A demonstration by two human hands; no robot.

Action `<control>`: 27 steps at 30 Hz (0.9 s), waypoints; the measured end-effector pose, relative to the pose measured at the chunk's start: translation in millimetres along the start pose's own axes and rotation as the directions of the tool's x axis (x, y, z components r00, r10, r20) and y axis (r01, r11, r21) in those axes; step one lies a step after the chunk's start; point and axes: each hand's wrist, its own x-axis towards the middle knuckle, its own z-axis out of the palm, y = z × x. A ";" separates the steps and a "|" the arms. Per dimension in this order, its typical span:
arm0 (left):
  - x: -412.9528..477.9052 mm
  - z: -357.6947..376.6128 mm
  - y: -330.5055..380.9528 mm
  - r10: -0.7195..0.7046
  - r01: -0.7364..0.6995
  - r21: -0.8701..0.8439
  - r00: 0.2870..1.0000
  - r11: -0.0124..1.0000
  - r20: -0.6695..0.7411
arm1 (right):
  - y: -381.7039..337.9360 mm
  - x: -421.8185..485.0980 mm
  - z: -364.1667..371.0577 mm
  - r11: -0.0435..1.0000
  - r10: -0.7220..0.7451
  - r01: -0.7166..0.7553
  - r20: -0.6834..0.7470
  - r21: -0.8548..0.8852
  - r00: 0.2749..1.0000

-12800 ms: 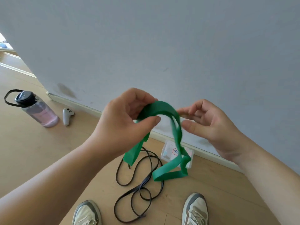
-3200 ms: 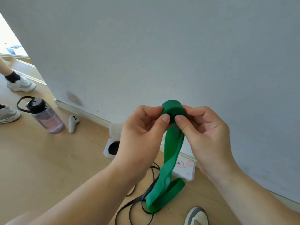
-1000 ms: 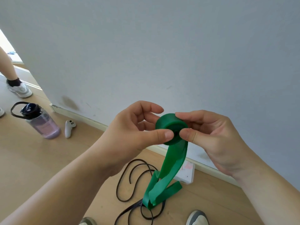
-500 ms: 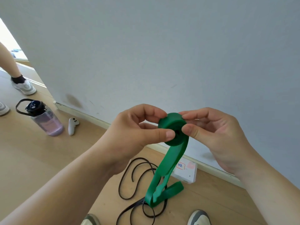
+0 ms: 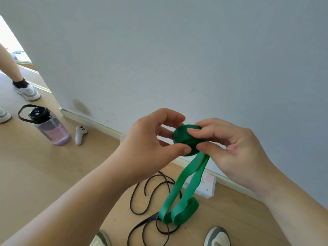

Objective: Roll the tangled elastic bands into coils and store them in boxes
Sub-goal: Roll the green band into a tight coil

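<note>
A wide green elastic band [image 5: 184, 190] is partly wound into a thick coil [image 5: 182, 139] held at chest height in front of the wall. My left hand [image 5: 147, 146] pinches the coil from the left with thumb and fingers. My right hand [image 5: 229, 148] grips it from the right, fingers over the top and thumb below. The unwound part hangs down as a doubled loop toward the floor. A thin black elastic band [image 5: 150, 206] lies tangled on the wooden floor under it. A white box [image 5: 207, 187] sits by the baseboard, half hidden behind the green band.
A grey wall fills the view ahead. On the floor to the left stand a pink water bottle [image 5: 49, 128] and a white controller [image 5: 79, 134]. Another person's leg and shoe [image 5: 26, 89] are at far left. My two shoes [image 5: 216, 237] show at the bottom edge.
The coil has turned in my hands and the hanging loop is slightly shorter. My right fingers have shifted over the top of the coil. The view has swung slightly right.
</note>
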 end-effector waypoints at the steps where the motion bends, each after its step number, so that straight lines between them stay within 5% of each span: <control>1: 0.2 -0.8 -0.1 0.003 -0.003 0.014 1.000 1.000 0.021 | -0.4 -0.7 -0.3 1.000 0.006 -0.006 0.010 0.000 1.000; 10: 2.1 -0.5 -7.4 0.015 0.003 -0.335 0.999 0.942 0.050 | -0.7 -0.3 -1.7 0.932 0.126 -0.071 -0.135 0.354 0.983; 14: -0.2 13.4 -7.6 0.092 -0.091 -0.234 0.996 0.968 -0.004 | 0.4 -0.2 0.4 0.985 0.058 -0.029 -0.163 0.171 0.985; 18: -0.2 18.5 -11.0 0.193 -0.189 0.120 0.981 0.975 -0.025 | 3.3 2.8 2.1 0.988 -0.091 0.079 -0.089 -0.131 0.992; 20: 1.0 16.6 -11.4 0.178 -0.173 0.112 0.983 0.979 -0.042 | 4.4 1.4 5.4 0.962 -0.156 0.140 -0.047 -0.235 0.987; 27: 6.3 11.7 -8.9 0.073 -0.101 -0.195 0.987 0.976 -0.143 | 2.6 2.9 -2.5 0.958 0.165 -0.118 -0.165 0.262 0.972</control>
